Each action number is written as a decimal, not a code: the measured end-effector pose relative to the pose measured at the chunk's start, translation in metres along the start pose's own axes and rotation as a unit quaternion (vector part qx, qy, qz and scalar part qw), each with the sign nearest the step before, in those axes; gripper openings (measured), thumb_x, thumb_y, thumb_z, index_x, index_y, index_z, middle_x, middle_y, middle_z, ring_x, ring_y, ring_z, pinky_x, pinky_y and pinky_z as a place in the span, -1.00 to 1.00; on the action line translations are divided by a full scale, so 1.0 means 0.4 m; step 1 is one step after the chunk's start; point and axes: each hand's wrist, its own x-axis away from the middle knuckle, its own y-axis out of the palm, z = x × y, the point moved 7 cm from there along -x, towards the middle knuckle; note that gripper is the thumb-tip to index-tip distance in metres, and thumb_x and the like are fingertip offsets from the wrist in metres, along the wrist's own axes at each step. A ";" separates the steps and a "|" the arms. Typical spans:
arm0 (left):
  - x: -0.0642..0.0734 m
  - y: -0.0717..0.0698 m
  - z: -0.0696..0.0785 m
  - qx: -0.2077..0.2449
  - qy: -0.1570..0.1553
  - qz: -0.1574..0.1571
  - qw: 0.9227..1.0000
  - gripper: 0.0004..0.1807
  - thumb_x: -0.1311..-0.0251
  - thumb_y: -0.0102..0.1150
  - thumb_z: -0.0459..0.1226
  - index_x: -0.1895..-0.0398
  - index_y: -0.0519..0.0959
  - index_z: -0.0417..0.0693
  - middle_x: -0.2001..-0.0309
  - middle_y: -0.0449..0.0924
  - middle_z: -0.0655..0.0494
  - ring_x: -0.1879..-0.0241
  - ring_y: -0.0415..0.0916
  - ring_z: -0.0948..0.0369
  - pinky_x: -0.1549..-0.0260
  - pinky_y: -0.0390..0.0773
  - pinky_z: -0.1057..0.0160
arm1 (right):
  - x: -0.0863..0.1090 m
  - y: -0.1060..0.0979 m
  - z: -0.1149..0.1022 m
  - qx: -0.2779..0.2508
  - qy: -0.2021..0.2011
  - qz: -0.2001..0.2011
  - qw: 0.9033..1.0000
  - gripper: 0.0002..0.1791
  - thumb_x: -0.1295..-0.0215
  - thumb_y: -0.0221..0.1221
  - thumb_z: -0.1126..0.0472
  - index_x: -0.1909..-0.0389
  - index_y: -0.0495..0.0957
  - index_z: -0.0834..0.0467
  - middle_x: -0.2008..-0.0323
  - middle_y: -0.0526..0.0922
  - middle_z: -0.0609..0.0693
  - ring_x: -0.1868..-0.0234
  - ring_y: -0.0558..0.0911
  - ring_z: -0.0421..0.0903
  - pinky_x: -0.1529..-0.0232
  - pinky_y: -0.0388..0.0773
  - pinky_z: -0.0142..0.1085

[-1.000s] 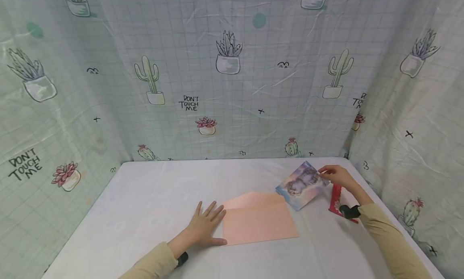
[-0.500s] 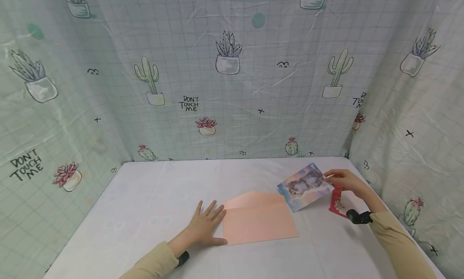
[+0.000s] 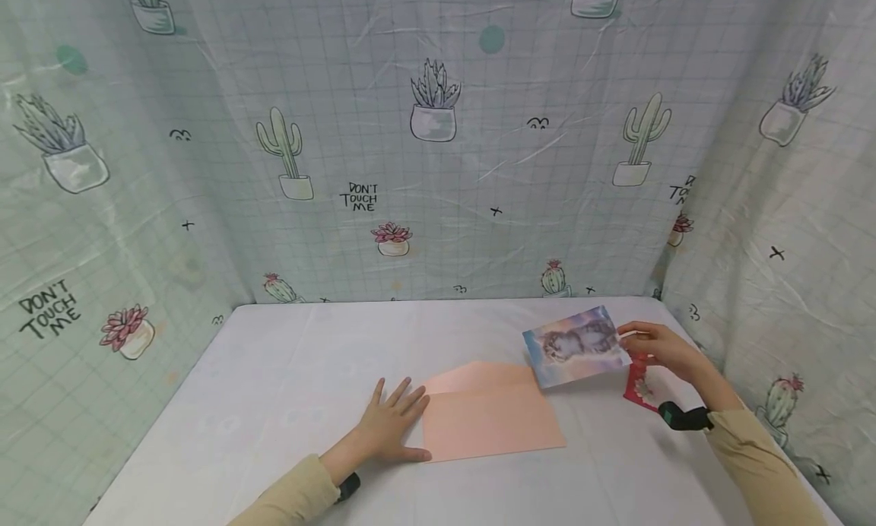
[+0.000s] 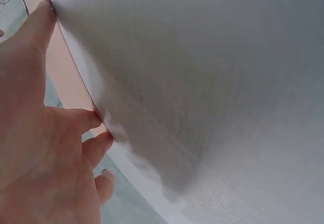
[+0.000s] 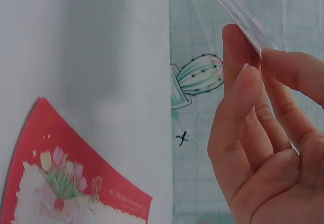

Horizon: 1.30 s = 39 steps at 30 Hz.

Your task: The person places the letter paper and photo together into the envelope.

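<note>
A peach envelope lies on the white table with its flap opened out toward the back. My left hand rests at its left edge with fingers spread; in the left wrist view the fingertips touch the envelope's edge. My right hand pinches the right edge of a postcard with a picture of kittens, holding it tilted above the table, behind and right of the envelope. Under the right hand lies a red card with tulips printed on it, partly hidden by that hand in the head view.
The white table runs back to a hanging cloth printed with cacti, which also closes off both sides. The red card lies near the table's right edge.
The right hand has moved slightly right and toward me, turning the postcard so its long side lies more level. The left hand and envelope have not moved.
</note>
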 end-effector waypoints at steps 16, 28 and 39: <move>-0.009 -0.009 -0.013 -0.011 0.008 0.004 1.000 -0.04 0.12 -0.12 0.42 -0.28 0.21 0.02 -0.33 0.16 0.08 -0.36 -0.01 -0.03 -0.18 0.00 -0.29 | -0.042 0.079 -0.034 -0.048 -0.032 -0.033 0.998 -0.59 -0.27 0.03 0.17 -0.06 0.28 0.28 0.25 0.55 -0.25 0.23 0.55 -0.25 0.09 0.55 -0.13; -0.010 -0.005 -0.021 -0.006 0.006 0.000 1.000 -0.03 0.13 -0.13 0.42 -0.29 0.20 0.02 -0.34 0.15 0.09 -0.36 -0.03 -0.03 -0.19 -0.03 -0.29 | -0.096 0.099 -0.024 -0.036 -0.041 0.002 0.999 -0.55 -0.25 0.05 0.21 -0.04 0.24 0.44 0.27 0.61 -0.08 0.31 0.58 -0.25 0.19 0.59 -0.15; -0.013 -0.004 -0.026 -0.011 0.010 0.004 1.000 -0.03 0.14 -0.11 0.42 -0.28 0.21 0.02 -0.33 0.15 0.07 -0.36 -0.03 -0.03 -0.19 -0.01 -0.28 | -0.133 0.136 -0.035 0.029 -0.082 0.035 0.996 -0.65 -0.20 0.04 0.37 0.01 0.32 0.44 0.25 0.52 0.29 0.34 0.53 -0.20 0.29 0.61 -0.22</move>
